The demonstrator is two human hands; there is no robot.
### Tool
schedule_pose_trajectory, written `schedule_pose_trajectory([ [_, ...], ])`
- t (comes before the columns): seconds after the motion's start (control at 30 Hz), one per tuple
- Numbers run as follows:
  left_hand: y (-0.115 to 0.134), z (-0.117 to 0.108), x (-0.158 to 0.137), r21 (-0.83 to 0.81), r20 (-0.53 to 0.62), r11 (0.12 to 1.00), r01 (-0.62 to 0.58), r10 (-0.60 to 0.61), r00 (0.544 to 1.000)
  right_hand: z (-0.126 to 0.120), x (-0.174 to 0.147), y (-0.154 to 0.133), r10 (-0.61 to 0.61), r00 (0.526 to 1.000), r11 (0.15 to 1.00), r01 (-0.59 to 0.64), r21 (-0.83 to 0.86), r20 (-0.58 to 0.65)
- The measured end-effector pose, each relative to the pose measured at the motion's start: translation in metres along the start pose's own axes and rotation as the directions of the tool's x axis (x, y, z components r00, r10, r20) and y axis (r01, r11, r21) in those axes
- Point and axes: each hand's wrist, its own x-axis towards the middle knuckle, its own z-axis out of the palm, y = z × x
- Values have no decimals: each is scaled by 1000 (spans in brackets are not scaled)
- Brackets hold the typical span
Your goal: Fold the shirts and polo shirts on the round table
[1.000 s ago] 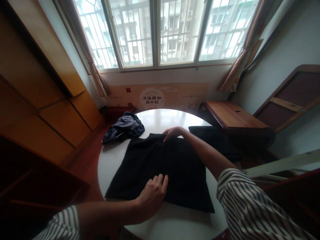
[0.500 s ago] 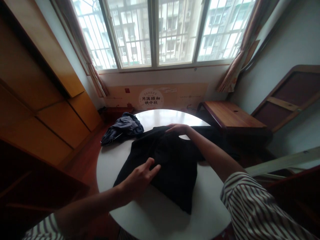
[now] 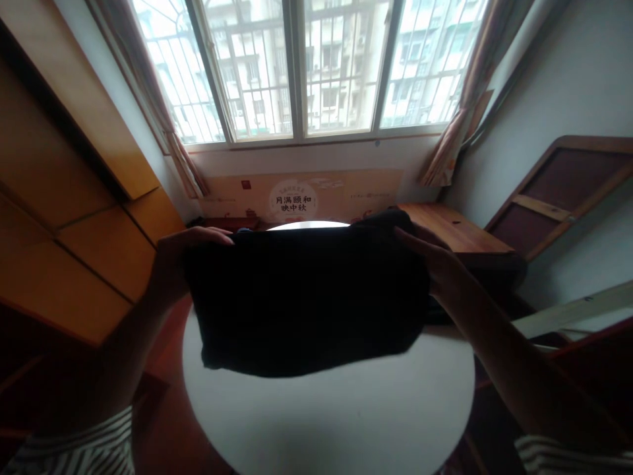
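A black garment [image 3: 306, 300] hangs stretched between my two hands above the white round table [image 3: 321, 422]. It is too dark to tell which kind of clothing it is. My left hand [image 3: 190, 254] grips its upper left corner, fingers over the top edge. At the upper right corner, my right hand [image 3: 428, 254] holds the cloth, with some of it bunched near the fingers. The garment hides the middle and most of the far part of the table, and nearly all of the dark bluish clothes behind it.
A wooden side table [image 3: 455, 227] stands beyond the round table on the right. Wooden cabinets [image 3: 99, 244] line the left side. A barred window [image 3: 336, 66] with curtains is ahead, and a framed panel [image 3: 564, 191] leans against the right wall.
The black garment, earlier lying spread on the table, is now lifted and held up. My left hand has moved up and left to its corner; my right hand has moved right.
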Motion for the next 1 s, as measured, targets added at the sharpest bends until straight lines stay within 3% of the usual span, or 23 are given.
schedule_pose_trajectory([
  [0.1, -53, 29, 16, -74, 101, 981, 178, -170, 980, -7, 22, 25, 24, 999, 999, -25, -32, -28],
  [0.17, -93, 53, 14, -56, 193, 956, 288, -273, 942, -13, 44, 56, 156, 987, 977, -159, -143, -27],
  [0.27, -145, 83, -1, 94, 275, 929, 358, -370, 887, -20, 73, 106, 306, 941, 853, -337, -398, -141],
  [0.37, -173, 100, -19, 175, 239, 907, 383, -417, 877, -25, 93, 140, 277, 926, 758, -375, -534, -258],
  [0.47, -172, 108, -34, 301, 160, 899, 317, -375, 913, -31, 105, 148, 225, 937, 693, -346, -633, -266],
  [0.53, -159, 110, -47, 375, 247, 910, 178, -283, 927, -33, 111, 144, 188, 955, 649, -296, -701, -230],
  [0.57, -151, 112, -54, 389, 335, 917, 92, -234, 913, -34, 112, 141, 165, 964, 630, -267, -729, -210],
  [0.63, -134, 113, -71, 375, 524, 924, -73, -146, 839, -35, 113, 135, 125, 978, 600, -207, -773, -165],
  [0.73, -117, 117, -94, 344, 674, 904, -255, -48, 737, -37, 111, 132, 113, 988, 487, 32, -873, 100],
  [0.83, -115, 120, -107, 309, 699, 897, -315, 10, 715, -40, 109, 134, 167, 923, 322, 282, -904, 347],
  [0.9, -116, 124, -112, 282, 705, 900, -333, 41, 708, -42, 111, 138, 149, 927, 298, 289, -910, 344],
  [1.0, -113, 129, -118, 246, 690, 895, -372, 108, 715, -45, 119, 142, 59, 959, 340, 242, -909, 278],
])
